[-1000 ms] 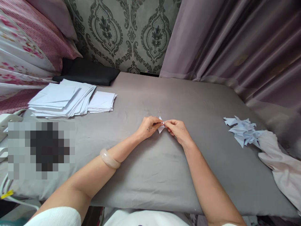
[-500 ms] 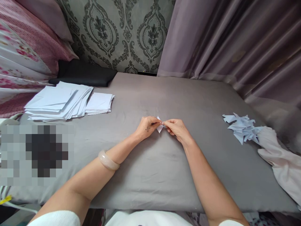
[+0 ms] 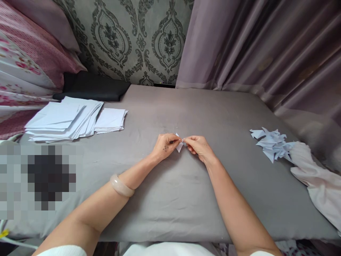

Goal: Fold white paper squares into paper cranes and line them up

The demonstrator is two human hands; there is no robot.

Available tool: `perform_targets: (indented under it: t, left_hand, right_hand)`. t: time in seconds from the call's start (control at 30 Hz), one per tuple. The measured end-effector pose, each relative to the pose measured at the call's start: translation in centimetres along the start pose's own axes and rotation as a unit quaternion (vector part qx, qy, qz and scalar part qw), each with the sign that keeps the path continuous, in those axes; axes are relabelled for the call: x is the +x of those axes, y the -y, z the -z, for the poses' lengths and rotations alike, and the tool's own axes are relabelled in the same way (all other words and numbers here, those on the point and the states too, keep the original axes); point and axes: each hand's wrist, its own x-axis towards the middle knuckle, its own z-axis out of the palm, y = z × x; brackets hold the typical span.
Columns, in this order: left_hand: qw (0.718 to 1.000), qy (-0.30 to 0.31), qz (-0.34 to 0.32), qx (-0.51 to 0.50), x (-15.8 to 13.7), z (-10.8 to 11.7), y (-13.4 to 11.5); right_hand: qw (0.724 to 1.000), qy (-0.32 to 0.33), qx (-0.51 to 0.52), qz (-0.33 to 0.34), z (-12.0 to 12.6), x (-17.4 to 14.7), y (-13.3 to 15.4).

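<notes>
Evidently, the left hand and right hand both pinch a small white paper piece (sharply pointed at its near end, partly hidden) over grey cloth.

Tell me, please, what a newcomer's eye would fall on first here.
The left hand and right hand would probably draw it first, mid-picture, pinching a small white paper piece. The large paper stack at left and the heap of folded paper at right would likely follow.

Small white paper partly behind the left hand, dark object under pixel blur.
</notes>
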Motion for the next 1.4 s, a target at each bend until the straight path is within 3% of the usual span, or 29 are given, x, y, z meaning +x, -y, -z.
perform_targets:
  t: [0.27, 0.57, 0.83, 1.03, 1.17, 1.27, 1.4]
  left_hand:
    - [0.994, -0.069, 0.064, 0.057, 0.0, 0.7, -0.4]
    - [0.968, -0.063, 0.133, 0.206, -0.4, 1.6, 0.2]
    - [0.966, -0.040, 0.054, 0.248, -0.8, 1.0, -0.6]
    - [0.971, -0.070, 0.089, 0.209, -0.9, 1.5, -0.8]
    - [0.973, -0.046, 0.089, 0.209, -0.7, 1.7, -0.2]
    - [0.979, -0.040, 0.096, 0.173, -1.0, 1.3, -0.5]
    - [0.981, -0.020, 0.166, 0.100, -1.4, 0.7, -1.4]
  right_hand:
    - [1.000, -0.013, 0.013, 0.013, 0.0, -0.1, -0.5]
    - [1.000, -0.014, 0.011, 0.021, 0.2, -1.0, -0.5]
    - [0.995, -0.047, -0.020, 0.085, 0.1, -0.7, -1.9]
    - [0.963, -0.112, -0.126, 0.211, 0.2, -0.1, -3.1]
    - [0.926, -0.114, -0.219, 0.284, -0.7, -0.5, -3.1]
    - [0.901, -0.119, -0.289, 0.302, -1.3, -0.7, -3.2]
    - [0.888, -0.120, -0.333, 0.295, -1.2, -0.3, -3.3]
